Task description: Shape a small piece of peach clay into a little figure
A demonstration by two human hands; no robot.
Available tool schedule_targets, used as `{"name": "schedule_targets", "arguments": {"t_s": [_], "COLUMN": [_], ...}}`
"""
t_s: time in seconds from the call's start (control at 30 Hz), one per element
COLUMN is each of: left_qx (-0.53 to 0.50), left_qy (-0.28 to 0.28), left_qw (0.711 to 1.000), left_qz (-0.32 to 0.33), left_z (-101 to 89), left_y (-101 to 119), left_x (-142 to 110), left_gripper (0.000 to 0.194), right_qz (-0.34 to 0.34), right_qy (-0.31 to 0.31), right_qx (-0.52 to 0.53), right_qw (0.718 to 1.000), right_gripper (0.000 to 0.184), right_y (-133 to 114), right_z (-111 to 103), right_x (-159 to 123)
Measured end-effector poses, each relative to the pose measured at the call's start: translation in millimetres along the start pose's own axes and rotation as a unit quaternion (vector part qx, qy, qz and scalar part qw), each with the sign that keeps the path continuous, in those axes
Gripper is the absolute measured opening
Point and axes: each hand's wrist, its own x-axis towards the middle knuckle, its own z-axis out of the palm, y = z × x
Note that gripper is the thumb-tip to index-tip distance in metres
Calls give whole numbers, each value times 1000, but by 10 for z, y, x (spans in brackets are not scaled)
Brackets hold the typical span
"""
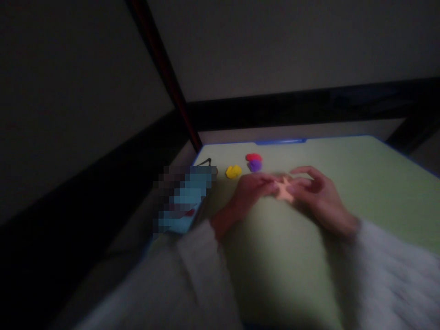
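Both of my hands meet over a pale green mat [360,183]. My left hand [249,192] and my right hand [318,192] pinch a small peach-coloured lump of soft clay [284,190] between their fingertips, just above the mat. The picture is dim and blurred by motion. White fuzzy sleeves cover both forearms.
Beyond the hands lie a yellow clay lump [233,171], a red lump [253,157] and a purple lump [255,165] touching it. A light blue box [185,197], partly pixelated, sits at the mat's left edge. Dark bars and a grey wall surround the mat.
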Motion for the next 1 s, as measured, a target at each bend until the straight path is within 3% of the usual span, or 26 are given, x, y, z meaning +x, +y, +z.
{"name": "schedule_targets", "arguments": {"t_s": [0.53,0.77,1.0], "left_qx": [57,70,44], "left_qy": [25,7,19], "left_qw": [996,996,998], "left_qz": [66,57,29], "left_z": [12,22,25], "left_y": [36,32,65], "left_x": [-34,-35,-46], "left_gripper": [16,16,18], "right_qz": [-1,4,33], "right_qy": [1,-11,-61], "right_qx": [15,19,59], "right_qw": [1000,1000,996], "right_gripper": [43,39,20], "right_y": [-22,-11,27], "right_z": [17,14,-15], "right_x": [-11,-14,17]}}
